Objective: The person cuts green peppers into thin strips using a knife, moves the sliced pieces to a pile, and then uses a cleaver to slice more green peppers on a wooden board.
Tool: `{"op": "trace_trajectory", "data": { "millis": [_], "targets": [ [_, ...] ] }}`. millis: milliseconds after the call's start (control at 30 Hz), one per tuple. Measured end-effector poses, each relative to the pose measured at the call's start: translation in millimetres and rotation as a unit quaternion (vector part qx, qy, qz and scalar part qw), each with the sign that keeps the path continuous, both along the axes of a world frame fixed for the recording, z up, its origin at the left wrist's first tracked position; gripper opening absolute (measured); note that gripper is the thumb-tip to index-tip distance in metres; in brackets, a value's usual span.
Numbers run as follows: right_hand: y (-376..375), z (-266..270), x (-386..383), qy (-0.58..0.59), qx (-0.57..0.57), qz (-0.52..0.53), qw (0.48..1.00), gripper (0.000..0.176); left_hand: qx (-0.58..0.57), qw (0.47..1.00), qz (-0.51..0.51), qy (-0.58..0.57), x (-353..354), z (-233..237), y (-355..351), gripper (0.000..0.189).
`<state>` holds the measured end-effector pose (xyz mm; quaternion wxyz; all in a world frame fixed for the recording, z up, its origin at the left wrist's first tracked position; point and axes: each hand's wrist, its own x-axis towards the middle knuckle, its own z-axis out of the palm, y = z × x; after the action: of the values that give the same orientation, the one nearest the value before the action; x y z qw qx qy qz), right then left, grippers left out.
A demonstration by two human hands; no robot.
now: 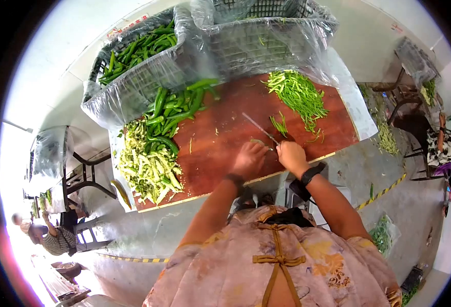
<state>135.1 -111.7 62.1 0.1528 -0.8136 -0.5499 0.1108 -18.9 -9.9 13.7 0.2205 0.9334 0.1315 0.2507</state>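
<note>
My right hand is closed round the handle of a knife, whose thin blade points away from me over the red-brown board. Close beside it, my left hand has its fingers bent down on a small piece of green chili pepper, mostly hidden beneath them. A few cut green strips lie just past the blade. Farther back on the right is a heap of green pepper strips. Whole green chili peppers are piled at the left, above a heap of pale cut pepper cores.
A plastic-lined crate of green peppers stands at the back left, with another lined crate beside it. Co-workers sit at the far left and far right. A bag of greens lies on the floor.
</note>
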Motion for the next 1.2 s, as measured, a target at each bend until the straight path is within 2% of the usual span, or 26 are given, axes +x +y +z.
{"op": "trace_trajectory", "data": {
  "millis": [133,200,300,500,700,767,833,933,1033,1100,1200],
  "targets": [
    [-13,4,3,-0.006,0.036,0.01,0.999,0.026,-0.028,0.999,0.007,-0.015,-1,8,-2,0.031],
    [-30,11,-4,0.001,-0.02,0.013,1.0,0.025,0.03,0.999,0.023,-0.037,-1,4,-4,0.025],
    [-43,16,-9,0.007,-0.044,0.025,0.999,0.025,0.011,1.0,0.024,0.007,-2,-2,-3,0.023],
    [-44,22,-7,0.019,-0.06,0.026,0.998,0.027,0.027,0.999,0.025,-0.018,-2,-1,-2,0.022],
    [-10,-3,-6,0.033,-0.038,0.047,0.998,0.029,0.013,0.999,0.004,-0.032,-1,10,1,0.03],
    [15,-3,-10,0.035,-0.018,0.054,0.998,0.031,0.007,0.999,-0.01,-0.046,3,-6,5,0.032],
    [30,0,-16,0.003,-0.027,0.019,0.999,0.03,0.002,0.998,-0.028,-0.056,0,-4,6,0.034],
    [25,4,-8,0.012,0.02,0.002,1.0,0.032,-0.001,0.999,-0.001,-0.049,-2,-3,-1,0.034],
    [4,8,1,0.012,0.003,0.002,1.0,0.031,-0.012,0.996,0.034,-0.087,-3,0,-2,0.032],
    [-12,15,1,-0.001,-0.007,0.022,1.0,0.031,0.013,0.997,0.068,-0.025,-4,0,-5,0.031],
    [-27,21,-3,0.0,-0.043,0.016,0.999,0.029,0.026,0.997,0.072,-0.008,-3,-1,-5,0.03]
  ]
}}
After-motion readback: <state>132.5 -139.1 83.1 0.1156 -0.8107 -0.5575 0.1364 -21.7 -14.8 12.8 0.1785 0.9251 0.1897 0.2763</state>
